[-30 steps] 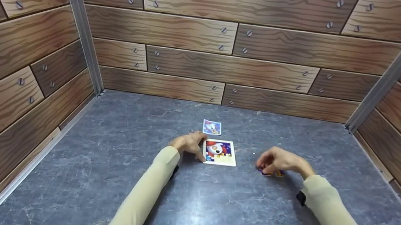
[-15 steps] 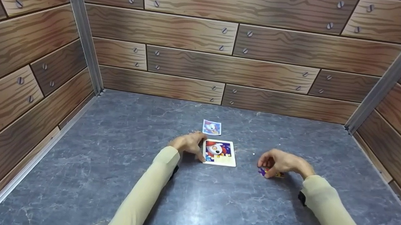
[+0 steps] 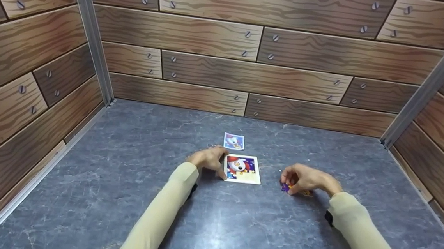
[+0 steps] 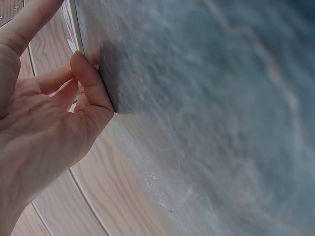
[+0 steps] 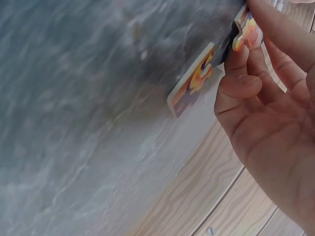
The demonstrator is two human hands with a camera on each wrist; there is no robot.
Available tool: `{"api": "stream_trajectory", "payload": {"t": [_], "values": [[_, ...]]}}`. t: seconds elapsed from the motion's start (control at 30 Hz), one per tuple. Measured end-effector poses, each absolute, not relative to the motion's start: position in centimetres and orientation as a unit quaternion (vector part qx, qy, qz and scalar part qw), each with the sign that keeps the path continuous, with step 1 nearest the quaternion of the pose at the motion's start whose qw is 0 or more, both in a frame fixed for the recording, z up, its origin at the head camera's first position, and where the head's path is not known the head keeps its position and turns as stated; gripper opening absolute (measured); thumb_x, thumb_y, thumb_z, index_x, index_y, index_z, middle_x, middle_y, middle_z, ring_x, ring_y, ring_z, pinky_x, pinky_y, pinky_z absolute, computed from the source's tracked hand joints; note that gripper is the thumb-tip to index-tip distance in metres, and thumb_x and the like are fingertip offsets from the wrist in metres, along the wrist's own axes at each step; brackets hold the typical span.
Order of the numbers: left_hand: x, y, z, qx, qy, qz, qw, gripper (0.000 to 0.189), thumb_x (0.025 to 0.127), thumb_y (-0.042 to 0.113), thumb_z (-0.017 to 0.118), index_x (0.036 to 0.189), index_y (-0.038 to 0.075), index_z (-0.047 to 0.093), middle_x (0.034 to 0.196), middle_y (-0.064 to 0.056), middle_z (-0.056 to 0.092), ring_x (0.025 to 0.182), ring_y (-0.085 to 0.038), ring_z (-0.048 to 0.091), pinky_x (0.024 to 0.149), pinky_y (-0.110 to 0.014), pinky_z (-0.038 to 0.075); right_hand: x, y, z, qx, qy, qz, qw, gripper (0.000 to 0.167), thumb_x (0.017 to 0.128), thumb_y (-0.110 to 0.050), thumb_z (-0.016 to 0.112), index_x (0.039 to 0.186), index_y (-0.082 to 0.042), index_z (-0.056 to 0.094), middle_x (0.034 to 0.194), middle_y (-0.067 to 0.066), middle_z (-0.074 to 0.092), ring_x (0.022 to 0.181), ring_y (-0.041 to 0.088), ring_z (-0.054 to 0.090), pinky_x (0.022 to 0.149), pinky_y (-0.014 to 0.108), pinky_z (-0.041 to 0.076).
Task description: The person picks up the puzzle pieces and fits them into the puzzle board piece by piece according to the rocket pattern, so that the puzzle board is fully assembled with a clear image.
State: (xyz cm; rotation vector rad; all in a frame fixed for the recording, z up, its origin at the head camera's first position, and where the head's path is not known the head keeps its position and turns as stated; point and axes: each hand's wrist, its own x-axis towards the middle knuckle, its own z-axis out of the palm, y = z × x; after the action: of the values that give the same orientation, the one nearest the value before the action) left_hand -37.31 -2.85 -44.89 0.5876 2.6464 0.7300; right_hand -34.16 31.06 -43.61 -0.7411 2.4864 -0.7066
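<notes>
A jigsaw board (image 3: 246, 177) with a white frame lies flat mid-table. Its upper part shows a white figure with red on dark blue; the lower part is a bare pale recess. My left hand (image 3: 211, 158) holds the board at its left side, thumb near the lower corner and fingers at the upper one. To the right, my right hand (image 3: 307, 178) pinches a purple and orange jigsaw piece (image 5: 250, 34) between thumb and fingers. Beneath that hand another jigsaw piece (image 5: 194, 81), orange and purple, rests on the table, partly covered in the head view.
Behind the board lies a small picture card (image 3: 234, 141) with a similar figure. A tiny white speck (image 3: 280, 170) sits between board and right hand. Wood-patterned walls (image 3: 182, 28) enclose the grey marbled table (image 3: 123, 195) at back and sides.
My right hand has shifted slightly left, and the purple and orange jigsaw piece is now between its fingers. The left hand and the board stay as they were.
</notes>
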Motion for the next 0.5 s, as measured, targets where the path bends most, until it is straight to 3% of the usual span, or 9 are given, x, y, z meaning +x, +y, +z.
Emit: {"api": "stream_trajectory", "payload": {"t": [0.2,0.5], "values": [[-37.3,-2.8,-45.1,0.214,0.929,0.253,0.164,0.078,0.07,0.023,0.089,0.137,0.008,0.051,0.139,-0.011,0.048,0.128,-0.025,0.045,0.114,-0.039,0.035,-34.2,30.1,-43.7,-0.265,0.899,-0.271,0.218,0.026,0.074,0.004,0.075,0.097,-0.002,0.063,0.084,0.008,0.061,0.076,0.014,0.052,0.066,0.021,0.045],[-37.3,-2.8,-44.9,0.201,0.931,0.252,0.169,0.081,0.071,0.024,0.089,0.14,0.01,0.049,0.144,-0.009,0.046,0.132,-0.024,0.043,0.116,-0.039,0.033,-34.2,28.3,-43.8,-0.197,0.893,-0.334,0.229,0.023,0.084,0.001,0.069,0.106,-0.003,0.066,0.082,0.002,0.062,0.07,0.013,0.055,0.059,0.025,0.048]]}}
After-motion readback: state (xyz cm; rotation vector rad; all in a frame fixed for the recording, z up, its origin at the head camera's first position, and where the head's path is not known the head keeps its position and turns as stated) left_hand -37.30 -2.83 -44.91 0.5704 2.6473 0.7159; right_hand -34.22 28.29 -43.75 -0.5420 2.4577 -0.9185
